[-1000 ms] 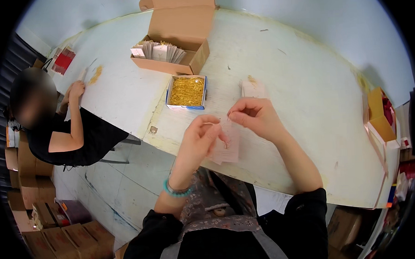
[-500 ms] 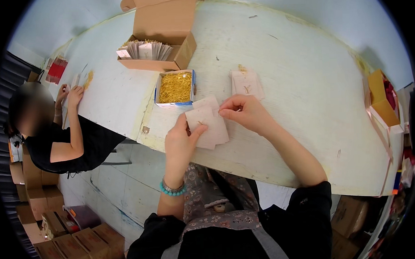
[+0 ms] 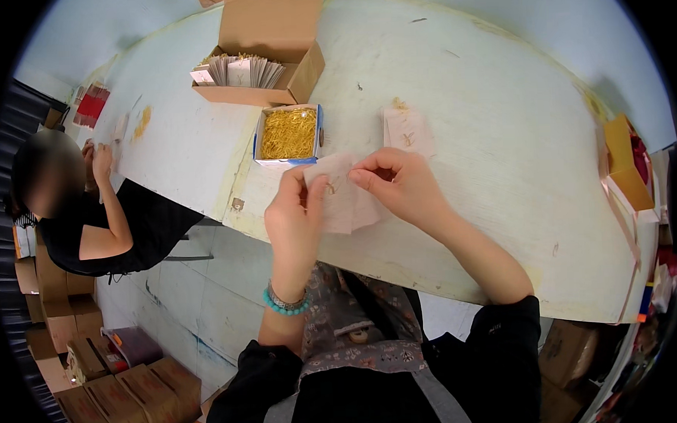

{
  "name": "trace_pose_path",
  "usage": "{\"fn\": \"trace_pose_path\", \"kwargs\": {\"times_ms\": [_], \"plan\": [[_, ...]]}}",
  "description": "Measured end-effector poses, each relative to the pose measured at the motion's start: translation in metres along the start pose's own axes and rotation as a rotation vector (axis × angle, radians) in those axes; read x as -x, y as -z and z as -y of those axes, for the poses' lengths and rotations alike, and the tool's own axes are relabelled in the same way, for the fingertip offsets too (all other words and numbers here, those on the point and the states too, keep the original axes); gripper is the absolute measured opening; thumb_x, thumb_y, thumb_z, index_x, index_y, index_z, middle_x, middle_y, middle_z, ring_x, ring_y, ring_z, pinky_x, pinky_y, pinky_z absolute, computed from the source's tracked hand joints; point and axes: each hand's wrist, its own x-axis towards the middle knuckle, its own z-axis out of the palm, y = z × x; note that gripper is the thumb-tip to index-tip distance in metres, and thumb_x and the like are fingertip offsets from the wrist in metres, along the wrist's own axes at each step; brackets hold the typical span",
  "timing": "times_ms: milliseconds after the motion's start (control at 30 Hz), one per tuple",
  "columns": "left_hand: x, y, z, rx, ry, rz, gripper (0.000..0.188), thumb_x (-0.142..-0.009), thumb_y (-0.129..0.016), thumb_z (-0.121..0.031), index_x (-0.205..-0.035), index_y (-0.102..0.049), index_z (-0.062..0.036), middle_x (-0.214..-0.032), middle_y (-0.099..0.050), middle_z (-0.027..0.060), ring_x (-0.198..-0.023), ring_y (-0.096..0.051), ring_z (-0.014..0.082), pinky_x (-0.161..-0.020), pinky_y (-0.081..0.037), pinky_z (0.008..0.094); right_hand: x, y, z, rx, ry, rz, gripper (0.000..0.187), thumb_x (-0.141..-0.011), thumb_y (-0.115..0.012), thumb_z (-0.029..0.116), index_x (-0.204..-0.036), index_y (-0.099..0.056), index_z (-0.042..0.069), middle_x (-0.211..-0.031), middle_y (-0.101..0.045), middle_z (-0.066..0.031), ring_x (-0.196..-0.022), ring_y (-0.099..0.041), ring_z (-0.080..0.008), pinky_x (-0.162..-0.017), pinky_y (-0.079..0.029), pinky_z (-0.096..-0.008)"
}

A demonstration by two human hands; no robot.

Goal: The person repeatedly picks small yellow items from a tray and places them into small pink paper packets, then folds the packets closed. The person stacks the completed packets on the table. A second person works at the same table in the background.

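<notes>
My left hand is closed on a pale pink card with a small gold mark, its thumb lying on the card's front. At the card's upper right edge, my right hand makes a pinch of thumb and forefinger. What sits in that pinch, if anything, is too small to make out. More pale cards lie just below the held one. Beyond my hands stands a small blue-and-white box full of thin gold pieces. A stack of pale cards with gold bits at its top lies beyond my right hand.
An open cardboard box holding a row of cards stands at the back. At the left, a co-worker sits at the same white table, near red packets. A yellow box is at the right edge. Cartons stand on the floor.
My left hand has lifted the card slightly up and away from me, tilting it. My right hand has stayed pinched close to the card's edge. The co-worker's hands have drawn back a little.
</notes>
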Motion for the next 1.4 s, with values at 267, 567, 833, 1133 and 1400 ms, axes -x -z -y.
{"fn": "trace_pose_path", "kwargs": {"times_ms": [267, 567, 833, 1133, 1400], "plan": [[0.006, 0.002, -0.022, -0.195, -0.347, -0.04, 0.015, -0.077, -0.073, -0.008, -0.086, -0.063, -0.0025, -0.069, -0.062, 0.008, -0.055, -0.059, 0.0163, -0.05, -0.048, 0.0253, 0.0, 0.01, 0.02, -0.138, -0.086, 0.053, 0.017, -0.084, -0.069, 0.015, -0.085, -0.067, -0.002, -0.077, -0.066, -0.0018, -0.07, -0.057, -0.0045, -0.063, -0.046, -0.0203], [0.005, 0.002, -0.024, -0.234, -0.427, -0.04, 0.014, -0.075, -0.073, -0.005, -0.084, -0.063, -0.0034, -0.07, -0.061, 0.0067, -0.052, -0.056, 0.0196, -0.047, -0.044, 0.0277, 0.002, 0.006, 0.018, -0.124, -0.005, -0.027, 0.016, -0.081, -0.067, 0.015, -0.081, -0.068, -0.002, -0.066, -0.064, -0.004, -0.061, -0.055, -0.0066, -0.056, -0.044, -0.0231], [0.006, 0.002, -0.027, -0.243, -0.427, -0.02, 0.014, -0.075, -0.073, -0.005, -0.084, -0.062, -0.0036, -0.07, -0.061, 0.0069, -0.053, -0.057, 0.0203, -0.048, -0.045, 0.0281, 0.002, 0.008, 0.018, -0.106, -0.004, -0.044, 0.014, -0.08, -0.068, 0.013, -0.08, -0.068, -0.001, -0.067, -0.064, -0.0044, -0.061, -0.055, -0.0082, -0.055, -0.043, -0.024], [0.008, -0.004, -0.034, -0.322, -0.487, 0.033, 0.013, -0.076, -0.073, -0.011, -0.077, -0.061, -0.0054, -0.064, -0.058, 0.0064, -0.052, -0.056, 0.0209, -0.047, -0.044, 0.0282, -0.001, -0.012, 0.014, 0.193, 0.665, -0.481, 0.008, -0.07, -0.072, 0.004, -0.075, -0.066, 0.004, -0.072, -0.057, -0.0059, -0.067, -0.051, -0.0215, -0.061, -0.043, -0.031], [0.006, -0.007, -0.03, -0.064, -0.146, 0.045, 0.021, -0.077, -0.074, -0.012, -0.071, -0.057, -0.0019, -0.057, -0.057, 0.0077, -0.047, -0.055, 0.0151, -0.044, -0.042, 0.026, -0.01, 0.011, 0.003, -0.431, 0.061, -0.358, 0.01, -0.081, -0.07, 0.011, -0.083, -0.068, 0.001, -0.081, -0.062, -0.0037, -0.072, -0.054, -0.0109, -0.066, -0.043, -0.0241]]}}
